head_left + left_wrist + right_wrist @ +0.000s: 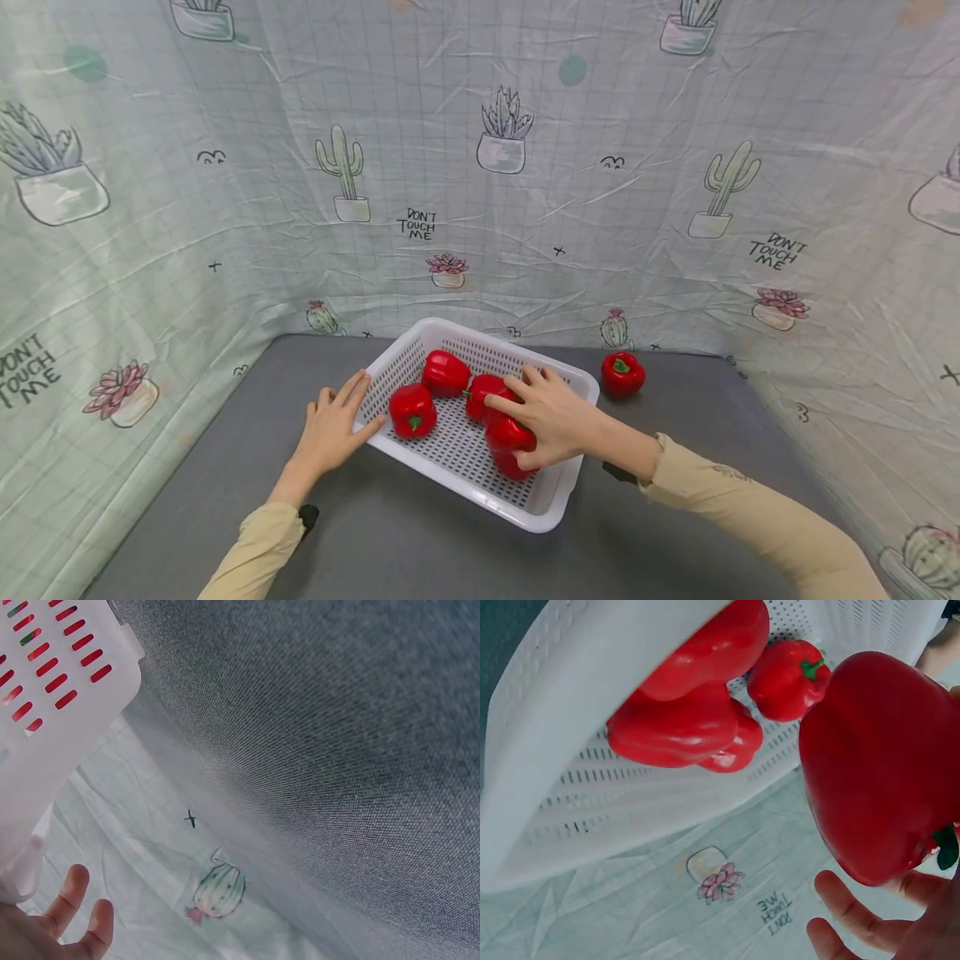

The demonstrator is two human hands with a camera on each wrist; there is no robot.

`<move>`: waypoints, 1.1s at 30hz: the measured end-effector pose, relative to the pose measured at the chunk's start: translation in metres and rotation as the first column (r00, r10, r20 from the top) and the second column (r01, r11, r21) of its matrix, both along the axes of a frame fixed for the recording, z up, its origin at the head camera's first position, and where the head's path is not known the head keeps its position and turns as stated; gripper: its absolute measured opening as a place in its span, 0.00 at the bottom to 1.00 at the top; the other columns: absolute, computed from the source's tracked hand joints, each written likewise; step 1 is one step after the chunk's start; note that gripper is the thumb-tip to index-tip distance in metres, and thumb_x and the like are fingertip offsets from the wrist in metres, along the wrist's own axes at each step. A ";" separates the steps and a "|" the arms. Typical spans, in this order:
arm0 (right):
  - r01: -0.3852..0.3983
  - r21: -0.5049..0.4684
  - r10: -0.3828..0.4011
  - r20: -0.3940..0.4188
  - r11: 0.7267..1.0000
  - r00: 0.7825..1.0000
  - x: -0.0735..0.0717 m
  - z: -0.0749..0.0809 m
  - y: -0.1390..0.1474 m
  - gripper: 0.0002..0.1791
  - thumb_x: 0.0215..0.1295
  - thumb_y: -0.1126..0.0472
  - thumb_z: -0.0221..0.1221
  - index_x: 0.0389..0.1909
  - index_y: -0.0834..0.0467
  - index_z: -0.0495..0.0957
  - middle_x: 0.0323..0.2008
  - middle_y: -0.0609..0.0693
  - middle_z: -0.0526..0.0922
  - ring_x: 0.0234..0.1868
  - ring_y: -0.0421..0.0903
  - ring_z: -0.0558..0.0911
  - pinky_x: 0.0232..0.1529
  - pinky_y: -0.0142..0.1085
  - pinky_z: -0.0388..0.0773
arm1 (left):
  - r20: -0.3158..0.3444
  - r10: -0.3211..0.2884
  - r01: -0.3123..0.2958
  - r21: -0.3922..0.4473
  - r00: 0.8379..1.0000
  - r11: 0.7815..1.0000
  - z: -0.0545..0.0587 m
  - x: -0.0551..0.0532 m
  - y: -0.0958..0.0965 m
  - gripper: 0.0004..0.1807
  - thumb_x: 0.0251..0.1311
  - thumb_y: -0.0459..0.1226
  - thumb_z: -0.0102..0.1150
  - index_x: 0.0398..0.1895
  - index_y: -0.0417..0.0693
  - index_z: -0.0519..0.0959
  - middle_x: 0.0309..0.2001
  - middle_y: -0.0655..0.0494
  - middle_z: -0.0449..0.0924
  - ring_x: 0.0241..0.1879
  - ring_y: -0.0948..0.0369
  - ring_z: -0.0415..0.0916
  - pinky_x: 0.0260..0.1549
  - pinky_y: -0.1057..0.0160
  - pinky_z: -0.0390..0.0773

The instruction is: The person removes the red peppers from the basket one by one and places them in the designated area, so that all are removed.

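Observation:
A red bell pepper [877,772] with a green stem is held in my right hand [551,417], over the right half of a white perforated basket [457,492]. Its fingers and thumb spread around the pepper's sides. Several other red bell peppers lie in the basket; one pepper [412,411] sits near the left end and another pepper [446,372] just behind it. My left hand [328,429] rests at the basket's left corner, fingers fairly straight along the rim and thumb touching the near edge. In the left wrist view, two fingertips [75,889] show beside the basket.
One more red bell pepper [622,375] lies on the grey tabletop [420,558], outside the basket at the back right. A pale cloth [555,208] printed with cacti stands around the back and sides of the table.

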State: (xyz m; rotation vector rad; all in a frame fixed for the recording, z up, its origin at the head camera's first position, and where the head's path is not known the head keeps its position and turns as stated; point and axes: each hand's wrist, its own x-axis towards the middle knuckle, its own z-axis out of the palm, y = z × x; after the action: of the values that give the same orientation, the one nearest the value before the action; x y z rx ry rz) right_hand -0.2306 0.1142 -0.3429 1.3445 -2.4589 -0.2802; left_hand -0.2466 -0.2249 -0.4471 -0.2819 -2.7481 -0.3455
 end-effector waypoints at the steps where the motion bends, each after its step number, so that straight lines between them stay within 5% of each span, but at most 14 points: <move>1: 0.009 -0.013 -0.009 0.012 1.000 1.000 0.001 0.000 0.002 0.39 0.39 0.37 0.58 0.57 0.43 0.64 0.49 0.49 0.72 0.46 0.47 0.67 0.42 0.43 0.68 | 0.002 0.001 -0.001 -0.002 1.000 1.000 0.000 0.000 0.000 0.40 0.51 0.55 0.54 0.65 0.47 0.59 0.66 0.49 0.57 0.42 0.49 0.59 0.32 0.54 0.58; 33: 0.224 -0.268 -0.228 0.016 0.937 0.974 0.002 -0.019 0.059 0.42 0.33 0.44 0.64 0.58 0.46 0.66 0.45 0.51 0.71 0.45 0.49 0.67 0.39 0.45 0.68 | 0.007 0.007 -0.007 0.010 1.000 1.000 0.000 -0.001 0.000 0.41 0.51 0.57 0.52 0.66 0.47 0.58 0.66 0.48 0.57 0.44 0.48 0.59 0.34 0.53 0.58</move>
State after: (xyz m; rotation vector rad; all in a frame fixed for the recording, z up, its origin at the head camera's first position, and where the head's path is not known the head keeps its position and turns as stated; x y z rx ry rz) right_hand -0.2287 0.1736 -0.3622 0.9473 -2.5302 -0.0058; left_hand -0.2476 -0.2246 -0.4474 -0.2693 -2.7530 -0.3589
